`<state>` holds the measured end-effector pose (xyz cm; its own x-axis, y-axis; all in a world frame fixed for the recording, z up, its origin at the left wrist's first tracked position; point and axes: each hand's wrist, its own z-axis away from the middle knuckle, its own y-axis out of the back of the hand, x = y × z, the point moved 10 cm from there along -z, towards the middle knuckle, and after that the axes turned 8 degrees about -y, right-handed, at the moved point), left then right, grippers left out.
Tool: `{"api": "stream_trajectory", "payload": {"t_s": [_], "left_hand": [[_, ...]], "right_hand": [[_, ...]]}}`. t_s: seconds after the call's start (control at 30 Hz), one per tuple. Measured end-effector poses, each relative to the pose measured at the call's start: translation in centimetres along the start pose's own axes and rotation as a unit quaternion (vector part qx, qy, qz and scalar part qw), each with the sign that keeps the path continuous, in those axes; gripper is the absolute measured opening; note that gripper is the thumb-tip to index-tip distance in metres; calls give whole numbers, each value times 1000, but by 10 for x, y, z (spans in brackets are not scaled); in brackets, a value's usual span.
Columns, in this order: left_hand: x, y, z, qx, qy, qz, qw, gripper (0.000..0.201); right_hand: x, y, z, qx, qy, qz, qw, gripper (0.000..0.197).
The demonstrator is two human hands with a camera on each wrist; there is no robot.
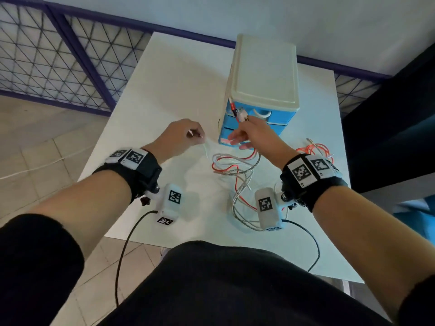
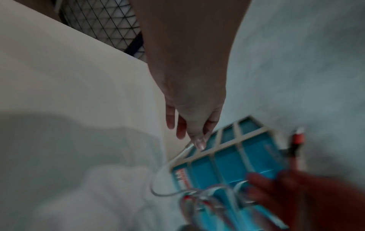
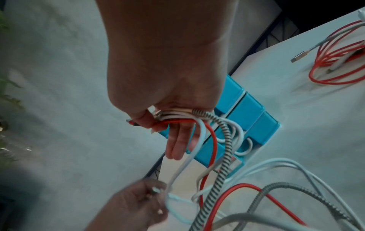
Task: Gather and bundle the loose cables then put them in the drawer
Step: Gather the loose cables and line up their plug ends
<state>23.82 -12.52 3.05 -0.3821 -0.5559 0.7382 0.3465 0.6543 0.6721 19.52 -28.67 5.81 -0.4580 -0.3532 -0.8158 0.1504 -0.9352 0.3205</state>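
Gripping cable ends (image 3: pixel 177 116) right hand (image 1: pixel 253 135); left hand (image 1: pixel 181 137) pinching white cable (image 3: pixel 177 168); left-wrist view blurred.

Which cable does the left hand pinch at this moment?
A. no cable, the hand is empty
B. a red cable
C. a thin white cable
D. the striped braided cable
C: the left hand pinches a thin white cable between thumb and fingertip, while the red cable and the striped braided cable hang from the right hand.
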Motion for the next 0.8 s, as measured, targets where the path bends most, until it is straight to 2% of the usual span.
{"api": "stream_trajectory", "payload": {"t_s": [0.07,0.13,0.23,0.3,0.4,0.57,0.63,0.77,0.8], "left_hand": [[35,21,-10,25,-20,74,997,10],[67,36,-17,30,-39,136,989,12],[92,58,-25,78,-42,238,967,22],[102,61,-29,74,-49,262,961,38],[123,58,-32,39,-89,217,971,52],[147,58,-39,41,-146,131,980,24],[154,58,-43,54,-159,101,981,21],[173,61,-47,63,-179,71,979,60],[179,59,-47,56,-191,46,979,60]], "right_hand": [[-12,2,0,15,47,62,997,30],[-28,1,7,29,101,68,992,29],[-53,-6,19,-18,168,-65,983,21],[-64,-7,25,-31,186,-100,977,16],[-69,-1,29,-19,181,-105,978,14],[-69,11,34,-38,164,-143,975,19],[-69,18,36,-36,158,-159,974,23],[-71,30,41,-20,151,-131,980,18],[-71,33,43,-14,149,-116,982,18]]}}
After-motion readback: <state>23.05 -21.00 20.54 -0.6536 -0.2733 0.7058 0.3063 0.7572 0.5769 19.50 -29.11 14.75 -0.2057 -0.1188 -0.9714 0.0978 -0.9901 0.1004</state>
